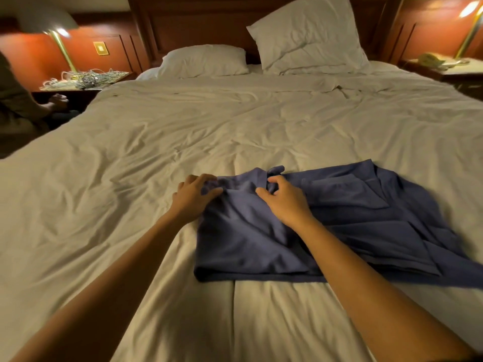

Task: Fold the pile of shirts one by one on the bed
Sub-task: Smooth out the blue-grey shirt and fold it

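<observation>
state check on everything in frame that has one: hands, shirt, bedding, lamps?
shirt, partly folded, rumpled, lying on the bed.
left hand, grips the shirt's far left corner.
right hand, fingers pinch cloth near the collar.
bed, sheet creased.
left pillow, lying flat.
right pillow, propped upright.
left lamp, lit.
right lamp, lit.
cables, tangled.

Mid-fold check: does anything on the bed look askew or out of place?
The blue shirt lies rumpled and askew, its right side in overlapping creases trailing toward the picture's right edge. The right hand pinches bunched fabric by the collar; the left hand holds the left corner. Nothing spilled or damaged.
</observation>
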